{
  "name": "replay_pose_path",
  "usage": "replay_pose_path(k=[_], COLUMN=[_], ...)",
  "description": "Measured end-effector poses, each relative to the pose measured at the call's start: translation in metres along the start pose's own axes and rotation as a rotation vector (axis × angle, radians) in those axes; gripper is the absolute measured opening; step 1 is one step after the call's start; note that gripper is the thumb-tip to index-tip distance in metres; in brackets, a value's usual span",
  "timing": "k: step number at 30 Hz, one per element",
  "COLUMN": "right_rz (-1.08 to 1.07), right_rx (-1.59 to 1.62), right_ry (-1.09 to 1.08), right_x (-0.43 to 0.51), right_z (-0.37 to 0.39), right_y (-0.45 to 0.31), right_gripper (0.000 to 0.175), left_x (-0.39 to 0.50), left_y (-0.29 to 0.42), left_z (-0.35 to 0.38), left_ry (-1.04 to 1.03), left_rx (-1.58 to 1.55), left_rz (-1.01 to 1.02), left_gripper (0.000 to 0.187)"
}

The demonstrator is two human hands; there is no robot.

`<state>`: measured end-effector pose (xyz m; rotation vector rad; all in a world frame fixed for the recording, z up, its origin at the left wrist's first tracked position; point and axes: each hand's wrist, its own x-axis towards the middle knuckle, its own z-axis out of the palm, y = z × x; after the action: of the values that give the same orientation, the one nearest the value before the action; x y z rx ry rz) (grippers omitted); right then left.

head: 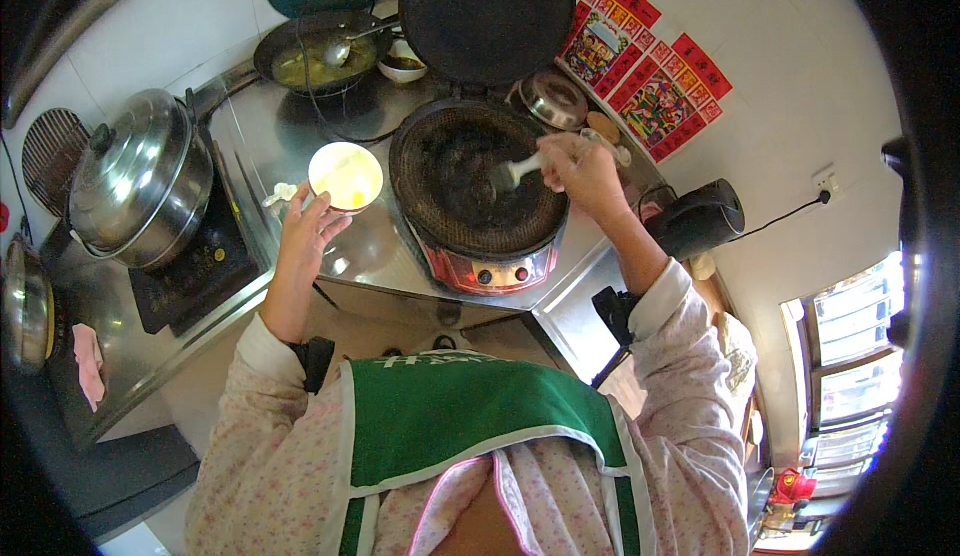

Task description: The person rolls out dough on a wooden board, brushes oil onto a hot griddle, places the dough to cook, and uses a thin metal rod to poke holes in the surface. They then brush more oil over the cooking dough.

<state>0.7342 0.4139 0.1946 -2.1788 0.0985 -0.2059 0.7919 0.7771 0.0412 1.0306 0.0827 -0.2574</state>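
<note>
My left hand (306, 224) holds a small bowl (346, 176) with yellowish contents, tilted beside the round electric griddle. My right hand (581, 169) grips the pale handle of a brush (517, 172), its head over or on the dark cooking plate. The electric griddle (480, 181) stands open on the counter, its black round lid (487, 15) raised behind the plate. Its red front (491, 274) has two knobs. Whether the brush head touches the plate is hard to tell.
A wok (296, 38) with a ladle and food stands behind left, beside a small bowl of dark sauce (403, 65). A lidded steel pot (142, 181) sits on the black cooktop at left. A metal bowl (553, 99) lies right of the lid. A black kettle (694, 218) stands farther right.
</note>
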Motion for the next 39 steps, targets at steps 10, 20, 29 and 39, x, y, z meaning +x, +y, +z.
replay_pose_path(k=[10, 20, 29, 39], right_rz=[0.088, 0.03, -0.033, 0.286], right_rx=[-0.024, 0.049, 0.483, 0.536], right_ry=[0.188, 0.363, 0.402, 0.234], right_x=[-0.009, -0.014, -0.054, -0.154], right_z=[0.071, 0.001, -0.044, -0.084], right_y=[-0.01, 0.069, 0.045, 0.105], right_gripper=[0.024, 0.027, 0.027, 0.045], left_x=[0.002, -0.02, -0.031, -0.066], left_y=[-0.004, -0.001, -0.027, -0.149], left_z=[-0.009, 0.013, 0.099, 0.26], left_ry=[-0.03, -0.036, -0.09, -0.512], left_rx=[-0.046, -0.021, 0.054, -0.131], left_rz=[-0.015, 0.047, -0.013, -0.398], left_gripper=[0.074, 0.067, 0.051, 0.035])
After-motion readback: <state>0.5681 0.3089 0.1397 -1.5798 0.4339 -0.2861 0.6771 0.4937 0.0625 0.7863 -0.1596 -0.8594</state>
